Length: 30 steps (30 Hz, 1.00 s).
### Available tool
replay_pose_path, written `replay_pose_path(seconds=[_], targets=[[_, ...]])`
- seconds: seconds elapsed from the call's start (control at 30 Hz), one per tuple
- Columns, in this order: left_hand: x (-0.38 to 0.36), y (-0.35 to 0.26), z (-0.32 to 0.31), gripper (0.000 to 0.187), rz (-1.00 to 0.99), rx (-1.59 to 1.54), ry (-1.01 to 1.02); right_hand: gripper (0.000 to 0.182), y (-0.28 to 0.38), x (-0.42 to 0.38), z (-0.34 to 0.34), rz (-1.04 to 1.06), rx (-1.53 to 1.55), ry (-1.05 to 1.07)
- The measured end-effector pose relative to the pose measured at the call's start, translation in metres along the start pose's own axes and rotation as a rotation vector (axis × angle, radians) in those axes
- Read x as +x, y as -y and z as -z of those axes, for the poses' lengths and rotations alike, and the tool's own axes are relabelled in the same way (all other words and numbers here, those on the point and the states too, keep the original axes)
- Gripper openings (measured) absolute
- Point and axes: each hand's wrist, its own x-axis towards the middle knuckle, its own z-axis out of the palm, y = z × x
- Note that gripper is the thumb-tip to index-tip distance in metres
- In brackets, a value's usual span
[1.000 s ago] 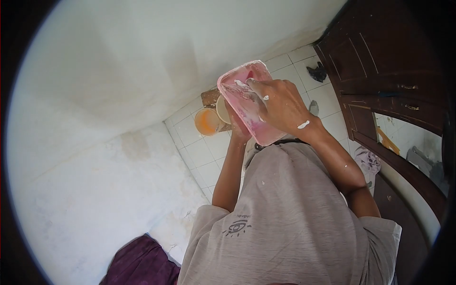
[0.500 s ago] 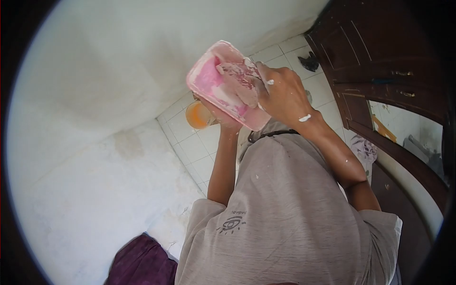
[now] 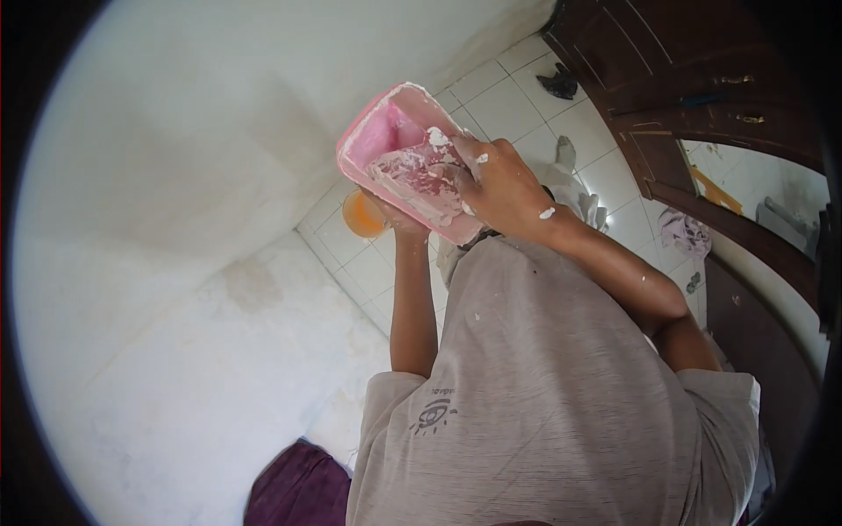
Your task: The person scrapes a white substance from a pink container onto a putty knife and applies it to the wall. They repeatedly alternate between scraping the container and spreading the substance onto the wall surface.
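A dark panelled cabinet (image 3: 645,70) and white floor tiles (image 3: 502,110) suggest a home.

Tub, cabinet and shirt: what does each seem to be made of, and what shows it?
Tub: probably smooth plastic, by its thin pink walls and rounded corners.
Cabinet: likely wood or veneer, dark, faintly glossy, panelled.
Shirt: matte cloth, by its soft folds.

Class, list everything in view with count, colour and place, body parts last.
tub: 1, pink, upper centre
flat tool: 1, pinkish-white, at the tub
container: 1, orange, on floor
floor tiles: several, white, centre
walls: 2, stained white, left
small item: 1, black, on floor
cabinet: 1, dark brown, right
mirror-like panel: 1, pale, far right
crumpled cloth: 1, pale, right
fabric: 1, purple, bottom left
shirt: 1, grey-brown, lower centre
left hand: 1, under the tub
right hand: 1, white-flecked, holding flat tool
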Motion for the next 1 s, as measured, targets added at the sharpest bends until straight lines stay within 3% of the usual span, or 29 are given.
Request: replay_pose_path(seconds=[0.07,0.2,0.33,0.4,0.53,0.6,0.67,0.77,0.8,0.87,0.93,1.0], targets=[[0.003,-0.004,0.000,0.083,-0.026,0.188,-0.056,0.021,-0.001,0.001,0.002,-0.070,0.014,0.037],[0.009,-0.019,-0.020,0.085,0.019,0.216,-0.059,0.021,0.001,0.008,0.009,-0.290,0.168,0.153],[0.010,-0.025,-0.050,0.083,-0.016,0.335,-0.079,0.022,-0.026,0.009,0.003,-0.244,0.269,0.140],[0.012,-0.027,-0.062,0.080,0.028,0.297,0.009,0.022,-0.027,0.010,0.008,-0.170,0.266,0.109],[0.021,-0.021,-0.068,0.085,0.120,0.185,-0.107,0.025,-0.039,0.017,0.022,-0.185,0.228,0.167],[0.024,-0.018,-0.065,0.084,0.120,0.204,-0.089,0.025,-0.035,0.020,0.037,-0.266,0.362,0.254],[0.028,-0.011,-0.053,0.082,0.224,0.070,-0.081,0.023,-0.057,0.020,0.037,-0.185,0.351,0.233],[0.032,-0.007,-0.050,0.080,0.147,0.030,-0.066,0.029,-0.068,0.018,0.046,-0.376,0.735,0.116],[0.032,-0.011,-0.052,0.080,0.141,0.025,-0.072,0.029,-0.075,0.020,0.046,-0.377,0.730,0.126],[0.027,-0.018,-0.055,0.080,0.077,0.144,-0.123,0.035,-0.087,0.023,0.046,-0.480,0.978,-0.053],[0.020,-0.021,-0.050,0.076,0.069,0.164,-0.082,0.036,-0.096,0.025,0.049,-0.467,1.042,-0.063],[0.017,-0.015,-0.032,0.076,0.104,0.073,-0.203,0.033,-0.090,0.024,0.051,-0.447,1.087,-0.141]])
